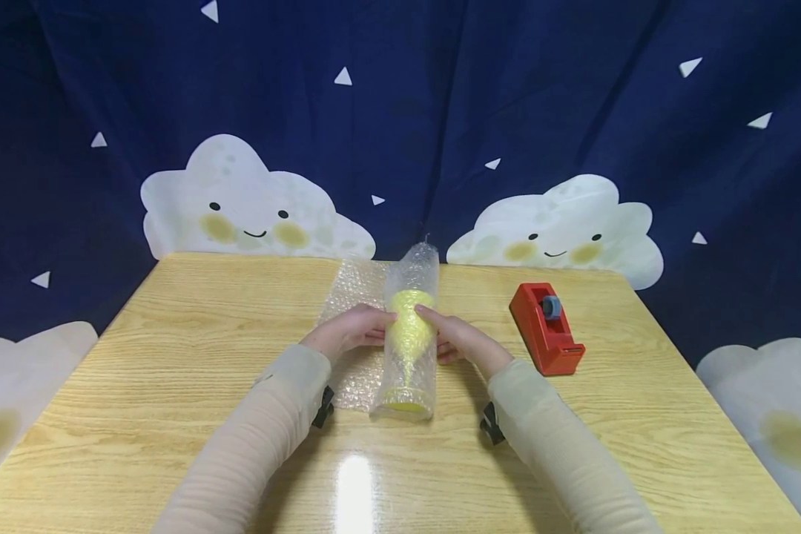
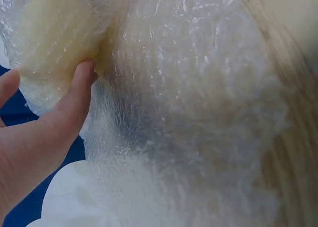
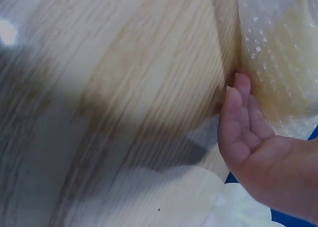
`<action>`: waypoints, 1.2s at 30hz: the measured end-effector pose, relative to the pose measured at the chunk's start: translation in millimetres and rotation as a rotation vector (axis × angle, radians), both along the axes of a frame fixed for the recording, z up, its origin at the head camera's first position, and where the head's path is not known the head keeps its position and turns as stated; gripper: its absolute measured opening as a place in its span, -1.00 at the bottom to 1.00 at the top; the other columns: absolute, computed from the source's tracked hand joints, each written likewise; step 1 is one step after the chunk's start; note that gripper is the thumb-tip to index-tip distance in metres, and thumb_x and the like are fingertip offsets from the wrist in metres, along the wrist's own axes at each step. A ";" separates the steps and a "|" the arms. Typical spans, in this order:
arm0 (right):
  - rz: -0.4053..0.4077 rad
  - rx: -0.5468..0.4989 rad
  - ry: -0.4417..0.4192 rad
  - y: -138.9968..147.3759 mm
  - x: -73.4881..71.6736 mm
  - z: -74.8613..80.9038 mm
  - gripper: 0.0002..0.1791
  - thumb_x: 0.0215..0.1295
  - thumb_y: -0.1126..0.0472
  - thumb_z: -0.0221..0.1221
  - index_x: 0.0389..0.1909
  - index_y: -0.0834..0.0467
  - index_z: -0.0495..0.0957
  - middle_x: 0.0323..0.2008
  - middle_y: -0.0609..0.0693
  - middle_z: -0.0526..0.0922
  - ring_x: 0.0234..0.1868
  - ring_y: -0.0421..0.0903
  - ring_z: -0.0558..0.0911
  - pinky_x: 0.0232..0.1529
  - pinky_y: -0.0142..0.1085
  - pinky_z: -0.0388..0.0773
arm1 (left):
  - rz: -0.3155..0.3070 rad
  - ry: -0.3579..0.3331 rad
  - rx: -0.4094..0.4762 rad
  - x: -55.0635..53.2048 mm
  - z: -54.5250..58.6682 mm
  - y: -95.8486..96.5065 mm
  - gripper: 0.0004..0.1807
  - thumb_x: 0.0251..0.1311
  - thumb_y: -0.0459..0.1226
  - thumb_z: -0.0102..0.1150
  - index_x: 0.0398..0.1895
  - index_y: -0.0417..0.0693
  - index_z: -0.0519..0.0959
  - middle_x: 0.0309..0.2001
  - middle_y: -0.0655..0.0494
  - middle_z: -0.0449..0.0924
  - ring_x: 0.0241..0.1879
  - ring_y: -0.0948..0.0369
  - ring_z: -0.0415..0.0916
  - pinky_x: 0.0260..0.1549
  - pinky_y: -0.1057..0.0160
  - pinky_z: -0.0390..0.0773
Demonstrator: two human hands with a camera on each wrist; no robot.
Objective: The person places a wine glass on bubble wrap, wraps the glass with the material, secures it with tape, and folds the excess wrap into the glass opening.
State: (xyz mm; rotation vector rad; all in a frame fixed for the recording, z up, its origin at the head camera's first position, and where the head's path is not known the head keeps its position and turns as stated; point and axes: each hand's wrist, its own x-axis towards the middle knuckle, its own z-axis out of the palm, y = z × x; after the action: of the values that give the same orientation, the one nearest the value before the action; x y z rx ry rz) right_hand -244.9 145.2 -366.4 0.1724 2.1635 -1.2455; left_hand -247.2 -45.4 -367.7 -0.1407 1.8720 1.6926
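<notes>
A yellow goblet-shaped thing lies on its side inside a roll of clear bubble wrap, its round base toward me. The wide part shows blurred through the bubbles in both wrist views. My left hand grips the roll from the left, thumb on its upper edge. From the other side my right hand holds it, thumb across the top and fingers bent low along the side. A flat stretch of the bubble wrap extends left from the roll, under my left hand.
A red tape dispenser with a small blue-grey tape roll stands on the wooden table, right of my right hand. Behind the table's far edge hangs a dark blue curtain printed with white clouds.
</notes>
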 end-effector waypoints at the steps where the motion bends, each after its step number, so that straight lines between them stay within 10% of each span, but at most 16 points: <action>1: 0.000 0.006 0.000 -0.1 0.0 0.1 -0.16 0.28 -0.36 -0.19 0.19 0.32 0.31 0.01 0.31 0.55 -0.24 -0.07 0.59 -0.23 -0.25 0.58 | 0.001 0.001 -0.007 0.9 0.5 0.4 -0.48 0.31 -0.21 -0.03 0.21 -0.42 0.28 0.07 -0.27 0.48 0.06 -0.01 0.49 0.17 0.13 0.43; 12: 0.049 -0.002 0.006 4.7 -2.5 -1.2 -0.18 0.28 -0.38 -0.21 0.12 0.28 0.38 0.00 0.29 0.56 -0.19 -0.04 0.59 -0.14 -0.20 0.58 | 0.005 0.052 -0.084 3.7 3.1 7.1 -0.48 0.21 -0.11 0.15 0.05 -0.39 0.45 -0.01 -0.12 0.56 -0.03 0.08 0.57 0.09 0.18 0.49; 21: 0.050 -0.024 -0.003 5.7 -2.2 -3.3 -0.17 0.30 -0.37 -0.24 0.15 0.31 0.33 -0.06 0.25 0.56 -0.26 -0.08 0.55 -0.22 -0.26 0.57 | 0.012 -0.059 0.017 1.4 0.4 3.8 -0.44 0.28 -0.15 0.06 0.23 -0.33 0.29 0.17 -0.24 0.43 0.14 0.01 0.45 0.16 0.14 0.43; 28: 0.048 -0.021 -0.001 4.9 -0.1 -1.0 -0.17 0.30 -0.38 -0.23 0.15 0.31 0.33 -0.09 0.24 0.57 -0.25 -0.06 0.56 -0.19 -0.23 0.59 | -0.008 -0.061 0.005 -0.3 -1.3 3.0 -0.51 0.30 -0.15 0.03 0.16 -0.31 0.37 -0.42 0.18 0.59 -0.41 0.36 0.54 0.02 0.26 0.51; 36: 0.061 -0.028 -0.008 6.6 -1.3 -0.5 -0.16 0.31 -0.36 -0.23 0.22 0.30 0.26 0.01 0.31 0.55 -0.22 -0.07 0.57 -0.22 -0.27 0.57 | -0.001 -0.067 0.028 1.7 -0.5 1.5 -0.51 0.29 -0.18 0.05 0.17 -0.35 0.35 -0.33 0.05 0.63 -0.34 0.28 0.56 0.12 0.16 0.46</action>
State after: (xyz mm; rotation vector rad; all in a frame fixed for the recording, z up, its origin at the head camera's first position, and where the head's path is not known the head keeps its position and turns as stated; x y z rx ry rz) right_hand -246.1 151.8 -366.9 0.0983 2.1276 -1.2382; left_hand -245.5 -43.9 -368.2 -0.1834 1.7989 1.6919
